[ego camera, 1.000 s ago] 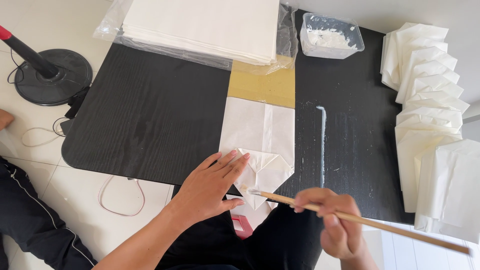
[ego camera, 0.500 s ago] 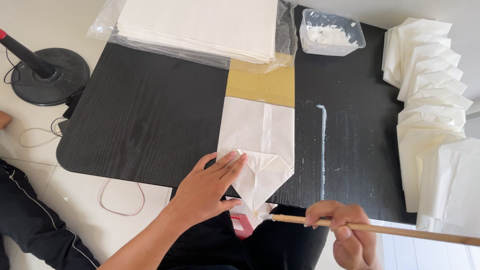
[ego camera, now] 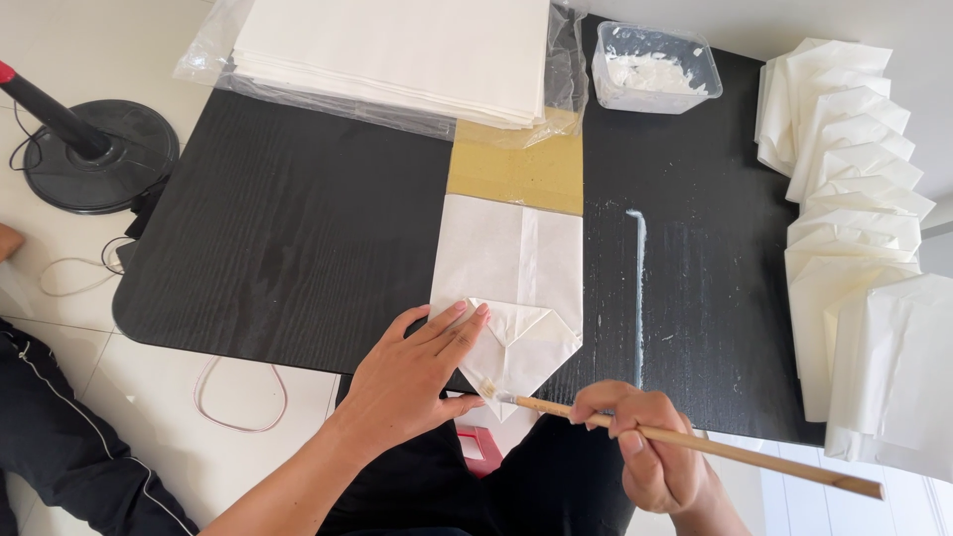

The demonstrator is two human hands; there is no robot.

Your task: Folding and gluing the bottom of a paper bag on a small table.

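- While your left hand lies flat with fingers spread, it presses down on the lower left of the white paper bag, which sits on the black table straight ahead of you.
- Your right hand is curled around a wooden-handled glue brush, its fingers pinched on the stick; the bristle tip touches the bag's folded bottom flap, just beside your left thumb.
- Beyond your left fingertips, a tan cardboard sheet shows above the bag's top edge.
- Farther out, a clear tub of white paste stands past your right hand, with a paste streak on the table between.
- Finished folded bags overlap in a row to the right of your right hand.
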